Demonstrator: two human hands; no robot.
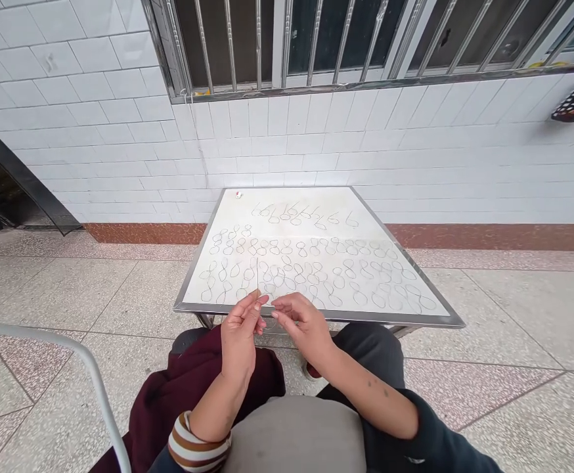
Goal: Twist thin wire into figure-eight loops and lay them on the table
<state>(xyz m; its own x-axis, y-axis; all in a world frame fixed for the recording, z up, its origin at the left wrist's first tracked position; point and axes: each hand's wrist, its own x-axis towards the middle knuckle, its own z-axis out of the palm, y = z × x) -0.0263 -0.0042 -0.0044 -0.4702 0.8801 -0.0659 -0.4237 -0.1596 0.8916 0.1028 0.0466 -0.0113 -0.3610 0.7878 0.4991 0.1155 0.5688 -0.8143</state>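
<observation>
My left hand is closed in a pinch over the near edge of the white table. A thin dark wire rises upright from its fingertips. Just to the right, my right hand has its thumb and forefinger bent toward the left fingertips, with a small gap between the hands. Whether anything thin lies in its fingers is too small to tell. Several thin wire loops shaped like figure eights lie in rows on the tabletop. Farther back are several single-loop wires with straight tails.
A small red and white item lies at the table's far left corner. Behind stands a white tiled wall below a barred window. A curved pale metal tube is at the lower left. Dark red cloth covers part of my lap.
</observation>
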